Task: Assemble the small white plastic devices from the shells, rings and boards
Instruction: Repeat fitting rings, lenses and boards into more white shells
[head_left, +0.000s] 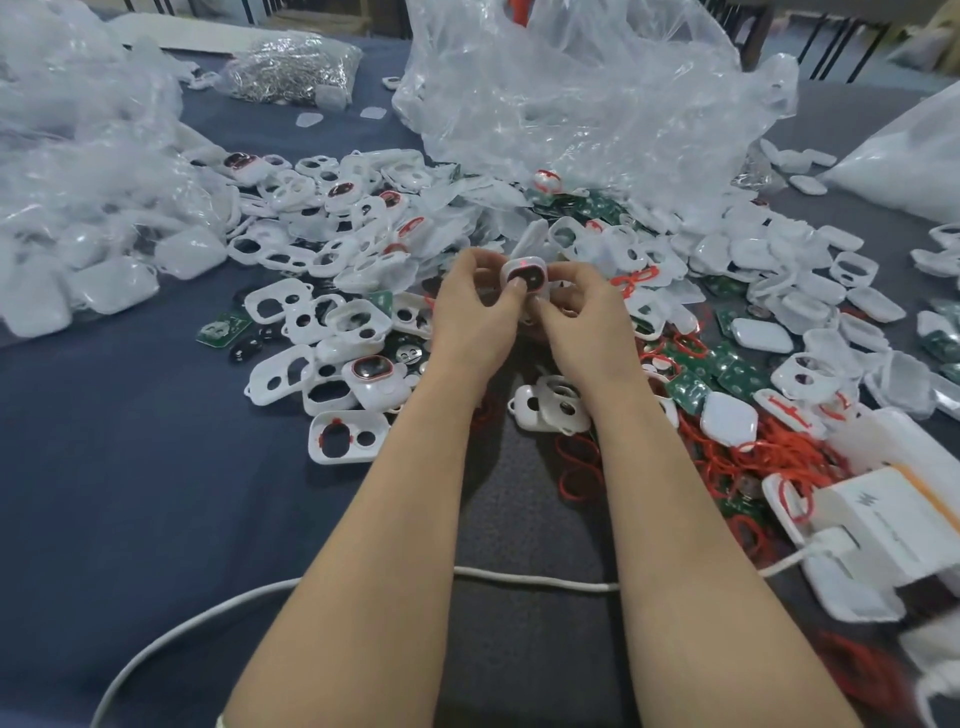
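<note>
Two bare forearms reach forward from the bottom edge over the desk (130, 493), which is covered in dark blue cloth. A white cable (530, 579) runs across the cloth beneath them and leads to a white plug at a white box (893, 525) on the right.

Both hands meet above the middle of the pile. The left hand (475, 317) and the right hand (582, 317) together hold one small white device (524, 274), its face turned toward the camera with a red ring around a dark round window. The left grip is clenched on the device's left and lower edge, thumb pressed on its front; the right grip pinches its right side with thumb and fingertips. The device is lifted clear of the parts below.

Under and around the hands lies a wide heap of white shells (322, 312), many with two cut-out openings, some already fitted with red rings. One such shell (347, 436) lies alone at the near left edge of the heap. Green boards (727, 371) are scattered mostly to the right, and loose red rings (769, 457) are piled near the box. A single green board (223, 327) lies at the heap's left edge.

Large clear plastic bags (582, 88) stand behind the heap, and further bags of white shells (78, 208) lie to the left. A bag of small metal parts (291, 67) rests at the far left.
</note>
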